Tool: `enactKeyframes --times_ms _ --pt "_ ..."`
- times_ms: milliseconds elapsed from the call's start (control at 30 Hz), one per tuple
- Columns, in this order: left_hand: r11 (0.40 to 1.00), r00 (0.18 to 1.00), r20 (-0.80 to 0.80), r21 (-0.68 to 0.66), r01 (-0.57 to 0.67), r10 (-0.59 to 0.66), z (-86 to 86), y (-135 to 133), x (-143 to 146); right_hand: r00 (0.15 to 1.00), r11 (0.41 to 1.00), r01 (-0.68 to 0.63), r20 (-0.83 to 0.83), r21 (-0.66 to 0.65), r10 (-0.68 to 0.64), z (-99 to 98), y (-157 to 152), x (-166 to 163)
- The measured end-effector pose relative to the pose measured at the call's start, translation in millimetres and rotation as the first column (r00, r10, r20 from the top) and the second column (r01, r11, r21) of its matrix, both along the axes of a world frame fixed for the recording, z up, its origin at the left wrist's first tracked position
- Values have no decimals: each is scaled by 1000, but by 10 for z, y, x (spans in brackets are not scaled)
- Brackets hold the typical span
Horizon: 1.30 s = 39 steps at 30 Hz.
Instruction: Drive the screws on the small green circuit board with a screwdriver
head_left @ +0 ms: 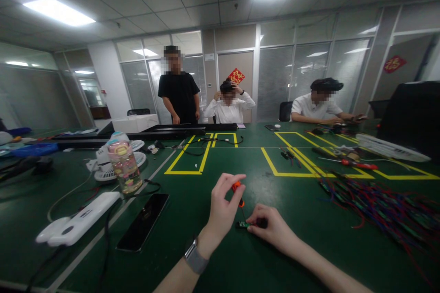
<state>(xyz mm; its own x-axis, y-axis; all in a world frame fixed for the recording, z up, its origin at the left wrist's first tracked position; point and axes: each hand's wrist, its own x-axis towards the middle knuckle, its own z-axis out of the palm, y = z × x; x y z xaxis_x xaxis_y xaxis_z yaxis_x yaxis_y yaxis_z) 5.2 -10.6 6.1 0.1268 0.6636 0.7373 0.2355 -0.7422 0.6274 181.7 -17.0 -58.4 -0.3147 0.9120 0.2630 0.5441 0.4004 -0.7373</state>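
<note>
My left hand [222, 206] is raised over the green table [213, 256], its fingers pinched on a small orange-handled screwdriver [238, 191] that points down. A grey watch sits on that wrist. Just to the right, my right hand [270, 226] rests on the table with its fingers closed on a small green connector part [242, 225]. The screwdriver's tip stands just above that part.
A black phone [143, 226] and a white power strip [77, 224] lie at the left, with a drink bottle [124, 162] and a small fan behind. A pile of coloured wires [378, 203] lies at the right, near red-handled tools. Three people are at the far side.
</note>
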Motion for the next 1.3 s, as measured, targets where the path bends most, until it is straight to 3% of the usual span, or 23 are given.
enactKeyframes --times_ms 267,467,667,967,1167,1300 --pt "984 989 59 -108 140 -135 -70 33 39 999 1000 -25 -22 14 25 -9 6 18" --pt "998 999 31 -50 39 -38 -51 49 25 1000 1000 -16 -6 9 16 -6 3 20" --pt "979 983 79 -113 172 -164 -24 11 30 1000 1000 -27 -13 5 27 4 -1 25" --pt "998 998 7 4 -60 60 33 28 -15 1000 1000 -24 -7 8 24 1 0 24" --pt "993 993 64 -53 105 -101 14 3 -7 1000 1000 -23 -9 -4 23 38 -20 16" --pt "999 997 58 -8 49 -49 11 20 8 1000 1000 -24 -7 -2 24 36 -18 19"
